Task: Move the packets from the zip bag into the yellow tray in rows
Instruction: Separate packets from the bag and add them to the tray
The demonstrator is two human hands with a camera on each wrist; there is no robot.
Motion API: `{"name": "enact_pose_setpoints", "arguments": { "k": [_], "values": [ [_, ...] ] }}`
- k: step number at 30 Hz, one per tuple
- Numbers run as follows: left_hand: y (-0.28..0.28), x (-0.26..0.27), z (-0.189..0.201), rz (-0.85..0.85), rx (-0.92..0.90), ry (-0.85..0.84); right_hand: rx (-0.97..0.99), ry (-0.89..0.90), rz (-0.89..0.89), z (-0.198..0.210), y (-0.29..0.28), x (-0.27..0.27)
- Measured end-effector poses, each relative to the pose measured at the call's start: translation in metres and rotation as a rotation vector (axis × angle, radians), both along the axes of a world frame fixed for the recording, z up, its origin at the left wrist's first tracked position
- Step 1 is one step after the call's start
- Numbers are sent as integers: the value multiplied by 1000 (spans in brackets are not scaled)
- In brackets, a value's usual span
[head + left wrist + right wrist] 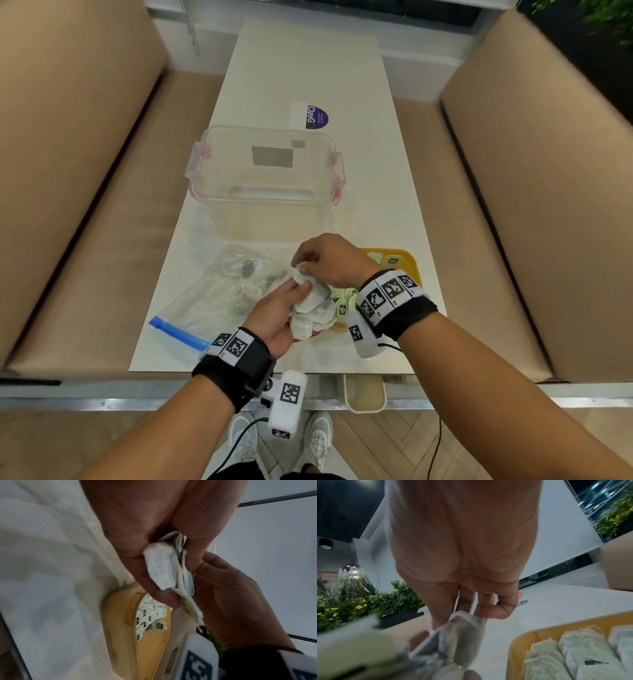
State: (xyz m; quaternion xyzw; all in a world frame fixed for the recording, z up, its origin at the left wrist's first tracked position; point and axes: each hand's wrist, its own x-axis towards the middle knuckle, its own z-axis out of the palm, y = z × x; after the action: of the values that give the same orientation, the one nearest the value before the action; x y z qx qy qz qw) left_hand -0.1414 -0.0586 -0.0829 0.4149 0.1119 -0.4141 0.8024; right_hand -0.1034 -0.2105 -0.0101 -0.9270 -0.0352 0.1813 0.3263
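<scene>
My left hand (298, 291) grips a bundle of white packets (313, 310) just above the table, between the zip bag and the tray. My right hand (303, 265) reaches over from the right and pinches the top packet (464, 623) of that bundle between thumb and fingers. The clear zip bag (209, 298) with a blue zip strip lies flat to the left, some items still inside. The yellow tray (409, 262) sits to the right, largely hidden by my right wrist. White packets (580, 647) lie in it side by side, with tagged ones (149, 613) too.
A clear plastic box (263, 185) with pink clips stands just behind the bag and tray. A round purple sticker (317, 117) lies farther back on the white table (308, 68). Beige benches flank the table on both sides.
</scene>
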Motion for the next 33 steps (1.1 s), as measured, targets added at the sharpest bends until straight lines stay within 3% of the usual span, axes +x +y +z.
{"name": "enact_pose_setpoints", "arguments": {
  "k": [6, 11, 16, 23, 33],
  "values": [
    [-1, 5, 1, 51, 16, 46, 44, -87, -115, 12, -11, -1],
    [-2, 8, -4, 83, 32, 75, 26, -276, -301, 22, -39, -9],
    [-4, 7, -2, 79, 29, 77, -177, -187, -427, 26, -88, -25],
    [-5, 4, -7, 78, 46, 72, -601, -88, -354, 13, -138, -44],
    [-2, 2, -4, 70, 15, 61, -606, 17, -244, -3, -139, -42]
  ]
}}
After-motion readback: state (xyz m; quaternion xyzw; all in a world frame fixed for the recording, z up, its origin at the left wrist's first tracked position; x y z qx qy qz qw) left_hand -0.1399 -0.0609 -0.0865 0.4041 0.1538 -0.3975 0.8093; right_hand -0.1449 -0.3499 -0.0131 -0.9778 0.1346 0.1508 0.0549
